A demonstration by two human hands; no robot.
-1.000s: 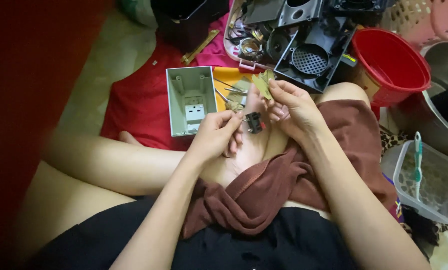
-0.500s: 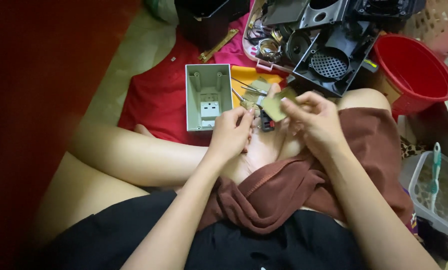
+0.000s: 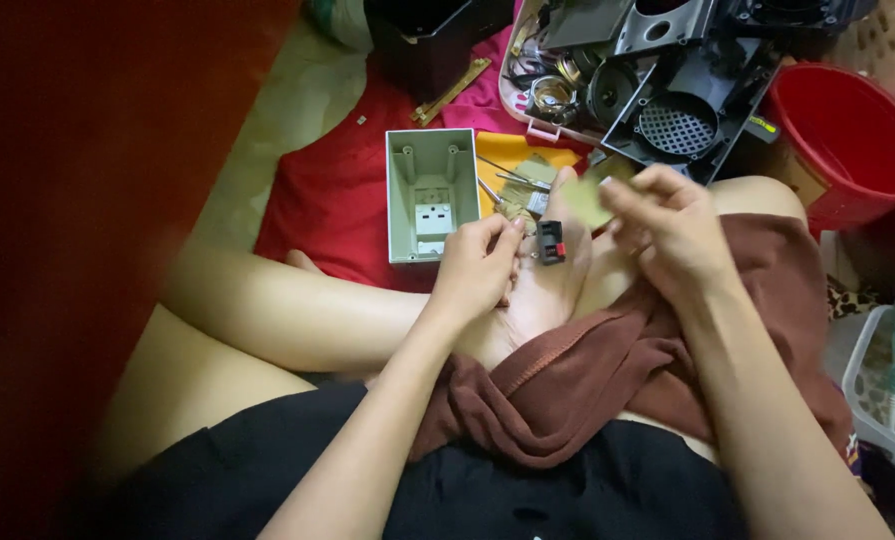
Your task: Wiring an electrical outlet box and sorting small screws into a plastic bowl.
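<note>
Red cloth (image 3: 317, 200) covers the floor under my crossed legs. Just right of the open grey plastic box (image 3: 430, 195), my left hand (image 3: 477, 265) pinches something too small to make out. My right hand (image 3: 672, 235) grasps a flat, pale green board (image 3: 587, 200), blurred. Between them sits a small black switch (image 3: 550, 243), upright, red-tipped.

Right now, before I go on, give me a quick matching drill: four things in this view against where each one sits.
Things:
1. grey-green box
2. red bucket
3. small black part
4. clear tub

Places:
A. far right edge, low
B. top right
C. on the red cloth, left of the hands
D. between the left hand and right hand

Pairs: 1-C, 2-B, 3-D, 4-A
</note>
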